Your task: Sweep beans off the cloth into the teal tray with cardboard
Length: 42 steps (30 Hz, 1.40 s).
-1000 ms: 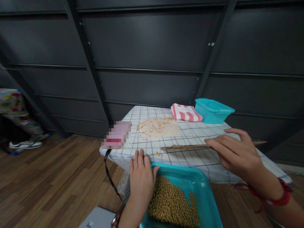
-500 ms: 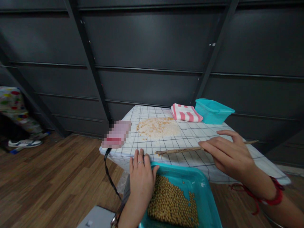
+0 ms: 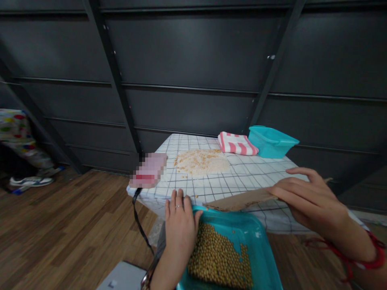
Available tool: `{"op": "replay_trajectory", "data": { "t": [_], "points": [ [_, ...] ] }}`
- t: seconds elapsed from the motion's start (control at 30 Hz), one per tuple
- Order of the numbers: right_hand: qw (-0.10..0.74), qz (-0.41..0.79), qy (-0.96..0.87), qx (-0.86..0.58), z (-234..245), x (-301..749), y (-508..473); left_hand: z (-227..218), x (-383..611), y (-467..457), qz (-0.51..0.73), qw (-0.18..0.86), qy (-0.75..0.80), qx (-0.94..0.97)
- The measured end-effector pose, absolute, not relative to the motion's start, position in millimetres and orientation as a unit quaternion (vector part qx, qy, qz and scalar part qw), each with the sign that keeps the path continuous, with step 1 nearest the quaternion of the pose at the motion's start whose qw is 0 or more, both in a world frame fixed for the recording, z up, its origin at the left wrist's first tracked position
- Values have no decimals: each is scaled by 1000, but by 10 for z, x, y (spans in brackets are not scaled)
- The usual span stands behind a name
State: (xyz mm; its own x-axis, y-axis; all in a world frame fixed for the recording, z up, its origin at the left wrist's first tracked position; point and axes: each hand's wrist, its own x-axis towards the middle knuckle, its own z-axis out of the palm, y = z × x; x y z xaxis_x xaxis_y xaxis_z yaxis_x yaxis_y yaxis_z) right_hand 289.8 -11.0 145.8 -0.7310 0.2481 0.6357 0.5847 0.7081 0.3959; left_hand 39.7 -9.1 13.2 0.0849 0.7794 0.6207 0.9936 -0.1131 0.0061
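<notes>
In my right hand (image 3: 314, 201) a torn strip of brown cardboard (image 3: 238, 200) is pinched between thumb and fingers. Its flat face is tilted toward me, and its left end is over the far rim of a teal tray (image 3: 267, 245). The tray sits below the table's front edge with many greenish-tan soybeans (image 3: 219, 257) in it. My left hand (image 3: 179, 225) lies with fingers outstretched at the tray's far left corner, the fingertips on the checked cloth and the thumb by the rim. A pile of white rice mixed with yellow beans (image 3: 202, 162) lies on the table.
A folded pink-and-white striped towel (image 3: 237, 143) and a teal basin (image 3: 272, 141) stand at the back right of the checked tablecloth (image 3: 238, 179). A blurred pink object (image 3: 149, 171) with a black strap is at the left edge. A dark panelled wall (image 3: 193, 52) rises behind.
My right hand has shifted right and a little toward me. The cardboard has tipped so its broad face shows, and its left end has come down to the tray rim. My left hand stays put.
</notes>
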Motion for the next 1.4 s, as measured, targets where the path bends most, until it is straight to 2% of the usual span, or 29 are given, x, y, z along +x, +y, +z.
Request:
{"op": "replay_trajectory", "data": {
  "t": [0.13, 0.27, 0.43, 0.73, 0.9, 1.4],
  "points": [
    [291, -297, -881, -225, 1501, 2934, -147, 119, 387, -77, -253, 210, -630, -704],
    [300, -344, -857, -241, 1476, 2857, -122, 129, 369, -90, -252, 203, -627, -709],
    [277, -380, -847, -249, 1425, 2746, -52, 173, 381, -126, -244, 222, -620, -712],
    [247, -334, -876, -244, 1453, 2867, -154, 187, 386, -105, -237, 230, -623, -709],
    [275, -306, -879, -241, 1470, 2940, -213, 173, 366, -90, -241, 234, -620, -709],
    [263, -441, -822, -246, 1232, 2647, 211, 117, 349, -97, -250, 231, -618, -708]
  ]
}}
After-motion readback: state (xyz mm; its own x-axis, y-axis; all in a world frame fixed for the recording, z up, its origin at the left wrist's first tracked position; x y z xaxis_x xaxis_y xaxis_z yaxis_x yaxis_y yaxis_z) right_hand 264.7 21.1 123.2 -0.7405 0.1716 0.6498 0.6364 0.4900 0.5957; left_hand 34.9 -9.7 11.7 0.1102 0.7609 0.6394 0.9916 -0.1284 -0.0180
